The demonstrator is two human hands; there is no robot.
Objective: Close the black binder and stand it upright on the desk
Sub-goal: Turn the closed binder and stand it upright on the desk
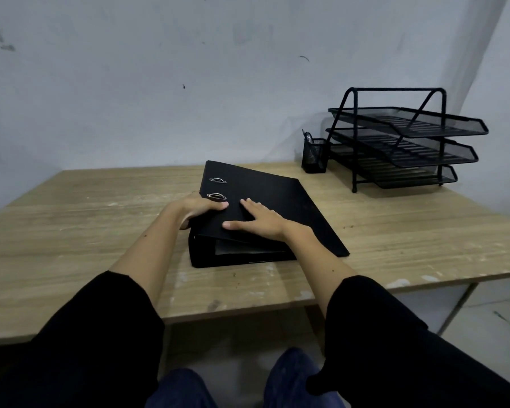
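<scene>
Both sleeves fill the bottom of the view, forearms reaching over the near edge of the desk. Black binder lies flat mid-desk, spine to your left, cover down but not seated: there's a gap at the near edge with pages showing.

Left hand is wrapped around the spine edge, fingers curled onto the cover near the lower ring rivet, so clamped on the binder. Right hand lies flat on the cover, fingers spread, pressing, not gripping anything.

My read: closing is nearly done, standing is not started. Press with your right palm until the cover seats, checking the pages aren't caught. Then move your right hand to the open long edge, pinch both covers shut, and pivot up on the short edge. Set it down square.

Mesh tray rack and pen cup sit far right, well apart. Plenty of bare desk on the left.
</scene>
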